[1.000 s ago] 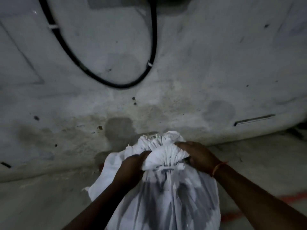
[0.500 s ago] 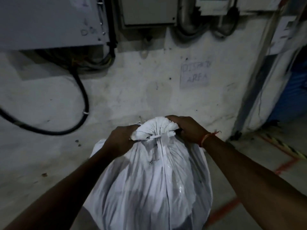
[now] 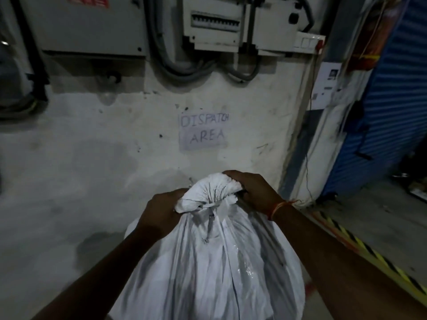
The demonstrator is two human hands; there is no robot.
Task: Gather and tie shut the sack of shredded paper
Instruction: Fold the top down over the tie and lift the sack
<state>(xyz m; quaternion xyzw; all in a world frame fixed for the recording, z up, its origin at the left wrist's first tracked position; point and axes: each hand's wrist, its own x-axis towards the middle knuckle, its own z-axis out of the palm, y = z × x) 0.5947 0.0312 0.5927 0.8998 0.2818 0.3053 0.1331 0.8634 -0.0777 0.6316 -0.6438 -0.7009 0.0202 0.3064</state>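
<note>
A full white sack (image 3: 215,269) stands in front of me, its body bulging below a gathered neck. A thin white cord (image 3: 209,205) circles that neck, and the bunched top (image 3: 208,190) flares above it. My left hand (image 3: 161,211) grips the bunched top from the left side. My right hand (image 3: 251,190) clasps it from the right, with an orange thread around the wrist. The sack's contents are hidden.
A stained white wall (image 3: 92,158) rises just behind the sack with a paper sign reading DISPATCH AREA (image 3: 203,132). Electrical boxes (image 3: 215,21) and cables hang above. A blue shutter (image 3: 392,100) is at right, with yellow-black floor tape (image 3: 369,252) below it.
The view has tilted up from the floor to the wall and boxes. Both hands stay on the sack's gathered top, which now sits higher and more upright in front of me.
</note>
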